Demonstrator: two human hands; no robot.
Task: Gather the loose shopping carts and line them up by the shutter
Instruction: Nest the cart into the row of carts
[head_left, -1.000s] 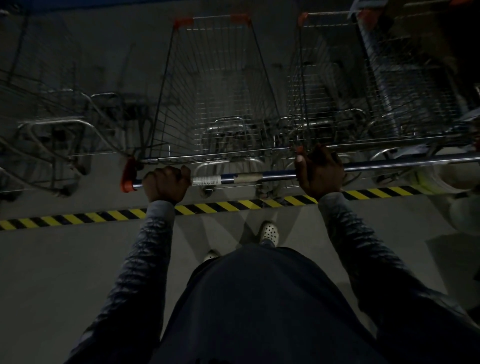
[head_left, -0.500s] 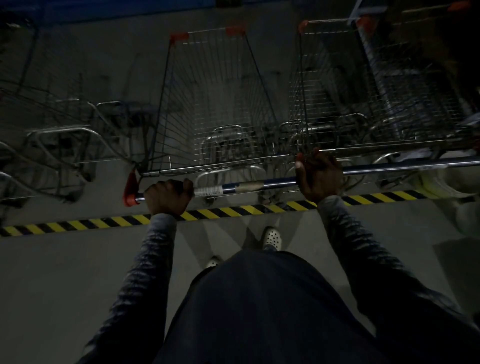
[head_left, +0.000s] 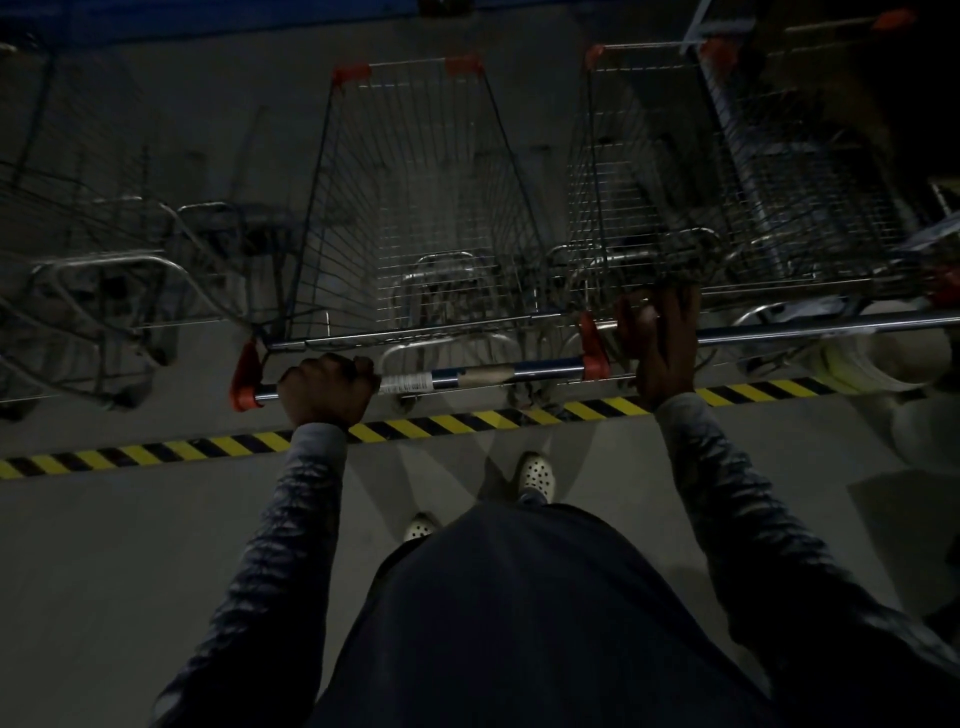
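Observation:
A wire shopping cart (head_left: 415, 208) with orange corner caps stands straight ahead of me, past the yellow-black floor stripe. My left hand (head_left: 324, 395) is closed around the left part of its blue handle bar (head_left: 493, 371). A second cart (head_left: 649, 171) is parked close on its right. My right hand (head_left: 662, 343) lies on the left end of that cart's handle, with fingers stretched up over the rear wire of its basket. The middle cart's right orange handle cap (head_left: 592, 353) shows just left of this hand.
More carts stand at the left (head_left: 93, 270) and far right (head_left: 810, 171), side by side. The hazard stripe (head_left: 156, 454) runs across the grey concrete floor. A pale bucket-like object (head_left: 883, 364) sits at right under the handle. My shoes (head_left: 535, 473) are behind the stripe.
The carts sit lower in view. My right hand went from a fist to stretched fingers over the right cart's rear, uncovering the middle cart's right handle cap. My left hand kept its grip.

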